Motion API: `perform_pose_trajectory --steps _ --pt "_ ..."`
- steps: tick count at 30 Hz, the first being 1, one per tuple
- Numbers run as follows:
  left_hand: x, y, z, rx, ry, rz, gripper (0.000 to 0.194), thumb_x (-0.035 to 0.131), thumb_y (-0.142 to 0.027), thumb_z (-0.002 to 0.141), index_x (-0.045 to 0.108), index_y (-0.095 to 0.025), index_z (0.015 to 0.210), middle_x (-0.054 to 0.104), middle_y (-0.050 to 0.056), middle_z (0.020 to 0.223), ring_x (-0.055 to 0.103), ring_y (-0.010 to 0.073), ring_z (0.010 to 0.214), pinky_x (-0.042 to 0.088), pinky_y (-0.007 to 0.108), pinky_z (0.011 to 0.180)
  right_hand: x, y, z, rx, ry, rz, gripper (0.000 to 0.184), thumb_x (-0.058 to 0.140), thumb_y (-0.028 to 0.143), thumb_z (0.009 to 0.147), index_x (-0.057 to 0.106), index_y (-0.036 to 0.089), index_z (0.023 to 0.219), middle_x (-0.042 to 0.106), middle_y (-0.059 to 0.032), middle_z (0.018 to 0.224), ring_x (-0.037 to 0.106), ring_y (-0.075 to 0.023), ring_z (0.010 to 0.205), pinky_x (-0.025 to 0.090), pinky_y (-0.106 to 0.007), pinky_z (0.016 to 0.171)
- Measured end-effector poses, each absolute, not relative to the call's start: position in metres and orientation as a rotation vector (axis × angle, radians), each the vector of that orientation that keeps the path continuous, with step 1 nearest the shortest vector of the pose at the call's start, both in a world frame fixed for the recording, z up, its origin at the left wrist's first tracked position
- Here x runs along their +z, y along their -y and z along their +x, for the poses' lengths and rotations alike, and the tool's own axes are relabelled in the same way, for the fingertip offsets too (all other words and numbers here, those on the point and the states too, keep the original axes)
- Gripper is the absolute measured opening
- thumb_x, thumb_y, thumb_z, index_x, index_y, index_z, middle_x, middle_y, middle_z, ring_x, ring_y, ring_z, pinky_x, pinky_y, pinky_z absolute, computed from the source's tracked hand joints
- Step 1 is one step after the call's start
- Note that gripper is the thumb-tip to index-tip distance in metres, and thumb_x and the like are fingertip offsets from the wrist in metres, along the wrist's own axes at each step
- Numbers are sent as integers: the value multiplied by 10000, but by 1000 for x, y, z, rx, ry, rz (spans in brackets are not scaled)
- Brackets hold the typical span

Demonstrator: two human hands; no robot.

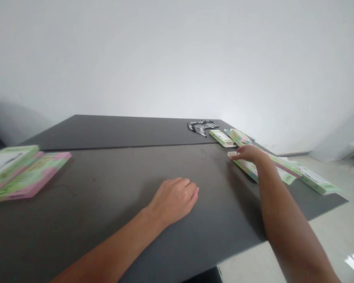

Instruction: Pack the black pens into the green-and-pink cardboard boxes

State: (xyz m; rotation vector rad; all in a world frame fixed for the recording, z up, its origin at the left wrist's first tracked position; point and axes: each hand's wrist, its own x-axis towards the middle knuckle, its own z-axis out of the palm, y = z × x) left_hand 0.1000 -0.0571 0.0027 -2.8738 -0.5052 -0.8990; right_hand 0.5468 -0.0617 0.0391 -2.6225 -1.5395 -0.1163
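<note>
My left hand rests palm down on the dark table, fingers loosely curled, with nothing in it. My right hand reaches out to the right and lies on the end of a flat green and pink box near the table's right edge. Its fingers are bent over the box end. More flat green boxes lie fanned out beside it toward the right edge.
A stack of green and pink boxes sits at the left edge. Two small green boxes and a pile of black pens lie at the far right. A white wall stands behind the table. Pale floor lies to the right.
</note>
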Motion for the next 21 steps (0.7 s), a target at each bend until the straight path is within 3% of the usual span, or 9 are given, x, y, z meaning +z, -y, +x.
perform_pose_trajectory --steps 6,10,14,21 --pt "3 60 101 -789 541 -2935 325 552 -279 1061 689 -217 772 700 27 695 692 214 646 444 336 527 52 69 550 184 1527 -2761 717 885 619 637 824 211 1223 747 -170 1374 710 -399 1237 566 -493 1036" --pt "2 60 100 -741 540 -2949 318 561 -277 1056 691 -215 772 719 29 706 715 221 659 450 340 528 55 72 540 289 1537 -2754 750 889 591 640 794 248 1301 747 -160 1381 734 -418 1191 610 -514 957" --pt "2 60 99 -715 525 -2955 323 546 -287 1062 693 -225 782 724 26 706 709 214 644 448 342 520 59 69 525 367 1620 -2685 768 898 585 649 774 283 1344 718 -137 1442 687 -417 1294 582 -491 1036" --pt "2 59 97 -685 553 -2982 333 539 -294 1069 696 -216 786 726 29 719 712 223 657 440 347 528 57 71 506 490 1719 -2612 1133 968 584 514 601 296 1546 649 -155 1532 620 -470 1377 564 -569 1044"
